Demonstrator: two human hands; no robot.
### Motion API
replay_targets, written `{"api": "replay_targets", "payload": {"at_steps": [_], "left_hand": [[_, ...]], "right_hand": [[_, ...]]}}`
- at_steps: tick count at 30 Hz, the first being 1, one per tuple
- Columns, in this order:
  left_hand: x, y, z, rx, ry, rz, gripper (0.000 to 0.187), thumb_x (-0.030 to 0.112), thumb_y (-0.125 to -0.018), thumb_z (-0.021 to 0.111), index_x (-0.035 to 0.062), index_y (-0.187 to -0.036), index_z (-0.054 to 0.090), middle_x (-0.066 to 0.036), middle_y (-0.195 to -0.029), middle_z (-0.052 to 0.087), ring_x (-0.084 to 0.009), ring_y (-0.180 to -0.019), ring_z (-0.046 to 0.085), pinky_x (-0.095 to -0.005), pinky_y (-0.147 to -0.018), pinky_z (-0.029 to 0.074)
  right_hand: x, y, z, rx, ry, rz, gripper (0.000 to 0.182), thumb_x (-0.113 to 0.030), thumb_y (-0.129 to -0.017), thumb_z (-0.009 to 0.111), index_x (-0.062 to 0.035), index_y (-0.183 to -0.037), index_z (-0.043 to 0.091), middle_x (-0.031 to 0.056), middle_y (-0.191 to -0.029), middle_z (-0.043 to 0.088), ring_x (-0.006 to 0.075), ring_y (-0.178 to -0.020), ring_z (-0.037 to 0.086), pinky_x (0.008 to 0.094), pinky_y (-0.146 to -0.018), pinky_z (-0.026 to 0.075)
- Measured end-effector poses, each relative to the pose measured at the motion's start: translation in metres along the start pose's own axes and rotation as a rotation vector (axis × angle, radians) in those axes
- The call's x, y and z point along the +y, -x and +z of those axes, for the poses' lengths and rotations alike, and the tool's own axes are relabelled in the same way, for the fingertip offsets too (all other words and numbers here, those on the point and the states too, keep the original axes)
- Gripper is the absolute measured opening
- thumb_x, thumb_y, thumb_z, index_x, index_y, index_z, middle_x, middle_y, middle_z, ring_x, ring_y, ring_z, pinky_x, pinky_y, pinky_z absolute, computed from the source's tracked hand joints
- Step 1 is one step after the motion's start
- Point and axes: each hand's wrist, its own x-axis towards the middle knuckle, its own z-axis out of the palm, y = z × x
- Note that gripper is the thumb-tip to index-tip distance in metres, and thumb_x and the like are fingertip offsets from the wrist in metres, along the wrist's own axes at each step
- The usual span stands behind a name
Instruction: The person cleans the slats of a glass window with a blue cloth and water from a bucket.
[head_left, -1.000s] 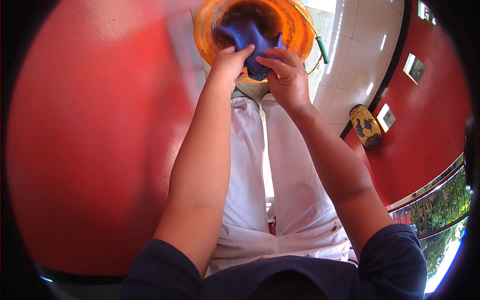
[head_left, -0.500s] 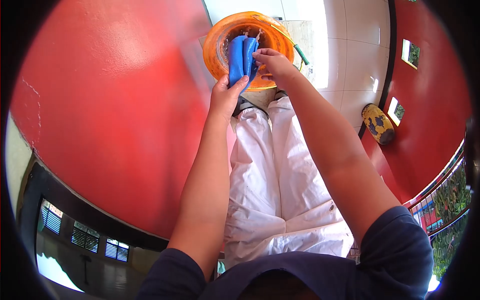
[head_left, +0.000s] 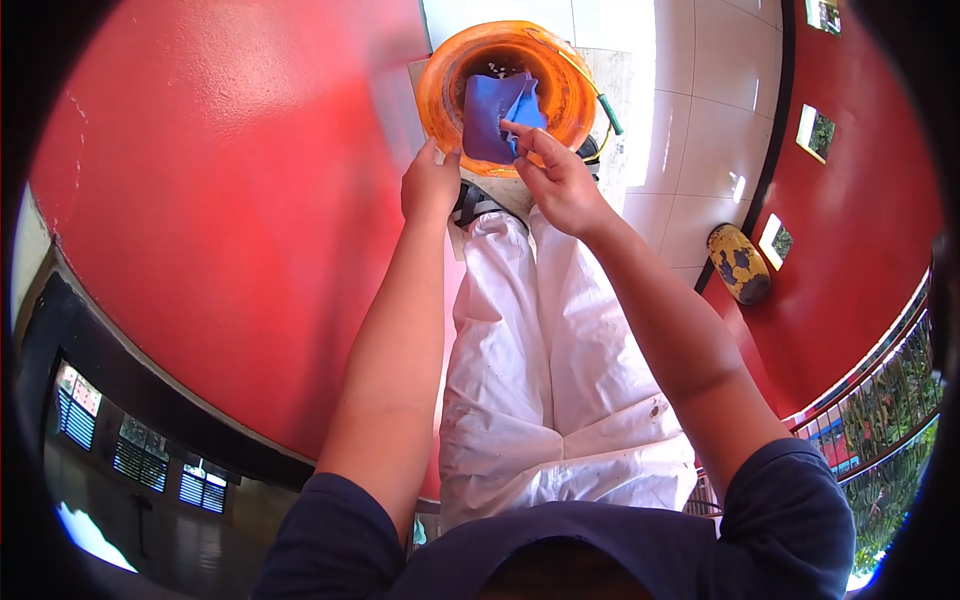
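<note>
A blue cloth (head_left: 490, 118) is partly unfolded above the mouth of an orange bucket (head_left: 437, 85), its right side creased and folded over. My right hand (head_left: 562, 190) has its thumb and fingers closed on the cloth's right-hand fold. Left of the cloth, my left hand (head_left: 432, 185) is beside the bucket's near rim, thumb and fingers apart, with nothing visible between them. Inside the bucket, the bottom is dark and mostly hidden by the cloth.
The bucket's wire handle with a green grip (head_left: 610, 115) hangs over its right side. A red wall (head_left: 230, 220) rises close on the left. A worn yellow container (head_left: 739, 263) stands by the right wall. My shoes are just below the bucket.
The blue cloth has gone from a folded bundle to a wider, flatter spread. My left hand has come off it and moved slightly left; my right hand is still on it.
</note>
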Motion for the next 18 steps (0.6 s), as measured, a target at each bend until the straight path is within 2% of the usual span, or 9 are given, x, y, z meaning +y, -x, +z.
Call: {"api": "replay_targets", "payload": {"at_steps": [3,6,7,10,11,14,15,17,18], "left_hand": [[0.022,0.014,-0.012,0.161,-0.010,0.575,0.045,0.016,-0.086,0.071,0.0182,-0.130,0.062,-0.013,-0.133,0.061,-0.0308,-0.127,0.056,-0.0416,-0.104,0.047],[0.044,0.014,-0.026,0.041,-0.238,1.073,0.042,0.008,-0.080,0.073,0.0195,-0.120,0.068,-0.009,-0.136,0.060,-0.0299,-0.127,0.056,-0.0411,-0.103,0.047],[0.044,0.010,-0.026,0.017,-0.258,1.139,0.030,0.009,-0.076,0.074,0.0151,-0.105,0.072,-0.003,-0.128,0.066,-0.0267,-0.125,0.058,-0.0415,-0.103,0.047],[0.039,0.006,-0.032,-0.089,-0.280,1.171,0.018,0.010,-0.073,0.075,0.0102,-0.091,0.071,0.000,-0.117,0.070,-0.0235,-0.122,0.060,-0.0431,-0.102,0.046],[0.038,0.011,-0.033,-0.057,-0.252,1.176,0.019,0.011,-0.071,0.075,0.0090,-0.089,0.070,-0.002,-0.106,0.074,-0.0228,-0.117,0.063,-0.0442,-0.102,0.046],[0.029,0.028,-0.041,-0.143,-0.229,1.142,0.017,0.011,-0.070,0.073,0.0079,-0.085,0.066,-0.007,-0.099,0.074,-0.0254,-0.110,0.067,-0.0438,-0.102,0.047],[0.025,0.032,-0.044,-0.149,-0.215,1.144,0.017,0.011,-0.070,0.072,0.0080,-0.082,0.061,-0.009,-0.091,0.073,-0.0287,-0.098,0.070,-0.0456,-0.093,0.050],[0.029,0.051,-0.053,-0.260,-0.218,0.933,0.019,0.010,-0.069,0.073,0.0075,-0.078,0.056,-0.009,-0.087,0.071,-0.0311,-0.091,0.069,-0.0479,-0.083,0.051],[0.031,0.056,-0.056,-0.311,-0.220,0.824,0.021,0.010,-0.069,0.073,0.0072,-0.076,0.053,-0.008,-0.085,0.070,-0.0324,-0.088,0.069,-0.0490,-0.079,0.051]], "right_hand": [[-0.008,0.006,-0.005,-0.077,0.035,0.030,0.004,-0.001,-0.096,0.052,0.0012,-0.098,0.049,0.0212,-0.133,0.059,0.0281,-0.108,0.065,0.0360,-0.090,0.054],[-0.006,0.011,-0.012,-0.072,0.066,-0.012,0.004,-0.001,-0.096,0.053,0.0004,-0.098,0.050,0.0199,-0.128,0.061,0.0300,-0.107,0.066,0.0372,-0.086,0.055],[-0.005,0.015,-0.014,-0.054,0.083,-0.038,0.004,-0.001,-0.096,0.053,0.0000,-0.098,0.050,0.0192,-0.126,0.062,0.0304,-0.107,0.066,0.0377,-0.084,0.055],[-0.006,0.023,-0.021,-0.012,0.100,0.017,0.005,-0.002,-0.095,0.055,-0.0009,-0.098,0.052,0.0176,-0.114,0.065,0.0299,-0.105,0.066,0.0385,-0.078,0.056],[-0.006,0.025,-0.024,-0.001,0.097,0.058,0.005,-0.002,-0.095,0.056,-0.0012,-0.098,0.053,0.0172,-0.109,0.067,0.0295,-0.105,0.066,0.0387,-0.076,0.056],[0.003,0.026,-0.031,0.033,0.228,0.202,0.009,-0.004,-0.092,0.060,-0.0026,-0.100,0.056,0.0161,-0.096,0.066,0.0281,-0.096,0.067,0.0374,-0.072,0.053],[0.006,0.025,-0.031,0.053,0.266,0.104,0.010,-0.005,-0.091,0.062,-0.0028,-0.100,0.056,0.0159,-0.093,0.066,0.0288,-0.092,0.067,0.0375,-0.072,0.052],[0.012,0.024,-0.030,0.095,0.339,-0.091,0.013,-0.006,-0.089,0.064,-0.0031,-0.100,0.057,0.0157,-0.087,0.065,0.0301,-0.085,0.066,0.0377,-0.072,0.051],[0.014,0.023,-0.031,0.065,0.335,-0.084,0.015,-0.006,-0.088,0.065,-0.0033,-0.101,0.058,0.0155,-0.086,0.066,0.0312,-0.084,0.066,0.0383,-0.074,0.051]]}}
